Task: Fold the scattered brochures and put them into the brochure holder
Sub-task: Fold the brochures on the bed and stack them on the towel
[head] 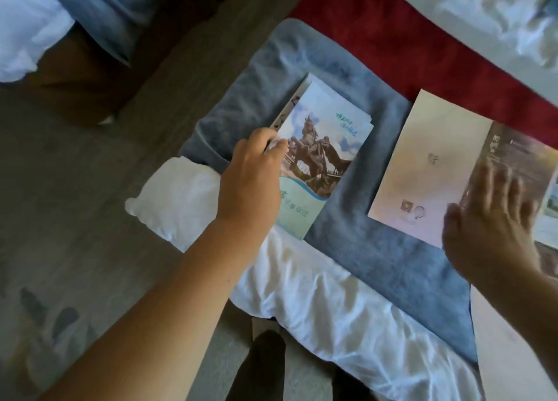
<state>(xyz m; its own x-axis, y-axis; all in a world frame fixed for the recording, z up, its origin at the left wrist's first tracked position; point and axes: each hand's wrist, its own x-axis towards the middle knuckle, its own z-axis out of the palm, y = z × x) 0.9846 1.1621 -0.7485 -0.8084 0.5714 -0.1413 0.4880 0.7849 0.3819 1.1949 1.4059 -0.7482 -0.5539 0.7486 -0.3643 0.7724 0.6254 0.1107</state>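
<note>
A folded brochure (320, 159) with a horse-rider statue on its cover lies on a grey-blue blanket (362, 243) at the bed's corner. My left hand (253, 177) rests on its left edge, fingertips curled at the fold. To the right lies a larger unfolded brochure (422, 171), pale pink with small printed marks, its right panel brownish. My right hand (489, 222), blurred, hovers flat with spread fingers over that brochure's lower right part. No brochure holder is in view.
A red bed runner (392, 47) crosses behind the blanket. White bedding (347, 310) covers the bed's near edge. A beige sheet or board (513, 355) lies at the lower right. Grey carpet (75, 219) is on the left, another bed at the top left.
</note>
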